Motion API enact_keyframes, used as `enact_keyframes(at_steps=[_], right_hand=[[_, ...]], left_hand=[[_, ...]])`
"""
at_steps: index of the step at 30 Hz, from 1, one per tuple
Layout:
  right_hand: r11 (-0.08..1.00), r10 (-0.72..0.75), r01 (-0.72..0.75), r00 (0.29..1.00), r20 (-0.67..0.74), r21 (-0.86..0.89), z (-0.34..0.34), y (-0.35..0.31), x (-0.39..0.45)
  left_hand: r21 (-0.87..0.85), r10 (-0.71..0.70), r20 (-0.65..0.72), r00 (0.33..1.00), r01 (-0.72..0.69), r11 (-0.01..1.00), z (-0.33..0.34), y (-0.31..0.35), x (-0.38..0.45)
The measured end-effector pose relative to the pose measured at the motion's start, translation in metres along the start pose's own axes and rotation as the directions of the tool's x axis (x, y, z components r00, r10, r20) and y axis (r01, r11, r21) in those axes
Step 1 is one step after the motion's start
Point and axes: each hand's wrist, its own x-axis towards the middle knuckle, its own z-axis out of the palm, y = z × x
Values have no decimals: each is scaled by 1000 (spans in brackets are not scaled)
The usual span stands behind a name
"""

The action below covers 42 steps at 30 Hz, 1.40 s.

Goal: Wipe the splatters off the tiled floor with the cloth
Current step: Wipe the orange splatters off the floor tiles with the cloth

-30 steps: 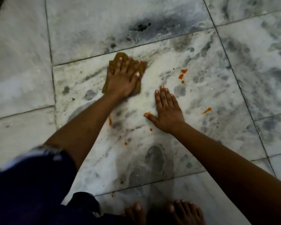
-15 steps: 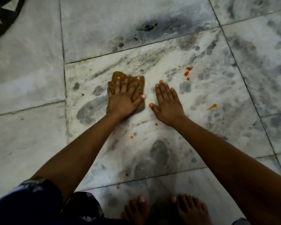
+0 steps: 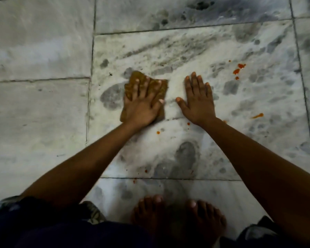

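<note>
Cloth point(image 3: 143, 86) lies flat under my left hand point(image 3: 141, 106), fingers spread and pressing; right hand point(image 3: 198, 102) rests flat on the floor point(image 3: 43, 108), holding nothing. Splatters point(image 3: 238, 68) at two o'clock I could smear if I swipe carelessly.

**Dim, soft, uneven light**

Low light overall; picture grainy and soft, no crisp edges anywhere. Brightest patch on the pale floor point(image 3: 168, 56) tile mid-frame, falling off to murk toward the bottom edge. Faint sheen on the darker tile at the top, slightly smeared. Arms and hands read dark, little detail in the skin. Feet point(image 3: 177, 217) and dark clothing point(image 3: 43, 228) at the bottom nearly lost in shadow. Tile joints bow outward toward the frame edges: wide-angle distortion. Left tiles blurred, streaky. Red splatters point(image 3: 239, 68) stay clearly coloured despite the gloom.
</note>
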Motion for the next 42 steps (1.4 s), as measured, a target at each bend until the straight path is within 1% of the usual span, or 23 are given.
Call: enact_keyframes(at_steps=[2,4,5,8,10,12,13,14,16,18,19,20,23,25,27,29,31,33,35,37,39,40,42], right_hand=[[1000,2,-2,1000,-4,-12,0,0,0],[1000,10,-10,1000,10,-19,-2,1,1],[1000,9,-8,1000,27,-21,-3,2,2],[1000,-22,23,997,80,-12,-8,5,3],[999,-33,33,994,102,0,-8,7,2],[999,-36,38,997,73,-18,-6,7,2],[999,-36,38,997,63,-24,-5,7,1],[999,-35,36,998,56,-25,-5,7,1],[999,-31,32,999,36,-30,-4,7,0],[999,-35,35,999,20,-36,-3,7,-1],[999,-35,36,999,21,-39,-3,7,-1],[999,-34,35,999,28,-34,-4,6,0],[999,-38,39,995,88,-15,-9,8,0],[999,-43,44,993,112,-11,-11,10,2],[999,-42,44,994,104,-17,-9,10,2],[998,-38,42,995,89,-38,-7,10,0],[998,-41,44,997,65,-42,-7,10,-1],[998,-52,54,997,49,-43,-8,8,-1],[997,-51,54,997,59,-51,-9,6,-1],[997,-26,32,996,87,-64,-12,4,-1],[997,-14,22,994,108,-69,-14,1,-1],[998,-16,24,993,114,-62,-14,0,-1],[999,-18,22,996,93,-44,-13,-1,-1]], left_hand=[[78,81,-20,997,-79,994,7,15,-2],[131,149,-41,988,-143,981,0,13,20],[135,138,-52,989,-130,982,-6,6,34],[90,23,-116,993,-12,996,-23,-27,62],[45,-16,-183,983,24,999,-21,-46,45],[24,-67,-237,969,75,997,-8,-48,13],[14,-96,-238,966,103,995,1,-40,-6],[22,-92,-222,971,99,995,11,-28,-22],[62,-3,-160,987,13,998,22,1,-36],[118,127,-112,986,-114,987,18,15,-15],[143,161,-92,983,-147,979,8,14,5],[155,154,-76,985,-141,978,-3,9,27],[78,-22,-137,990,33,996,-25,-30,60],[21,-95,-206,974,102,995,-25,-54,43],[1,-154,-263,952,160,987,-8,-59,7],[38,-123,-234,964,135,990,16,-37,-29],[94,5,-161,987,11,995,28,-8,-41],[134,137,-96,986,-124,983,21,7,-20],[139,145,-106,984,-130,982,5,9,18],[86,35,-80,996,-28,996,-15,3,58],[61,-4,-22,1000,5,998,-26,-3,74],[84,27,-3,1000,-26,996,-28,-4,67],[163,154,6,988,-153,975,-19,-8,31]])
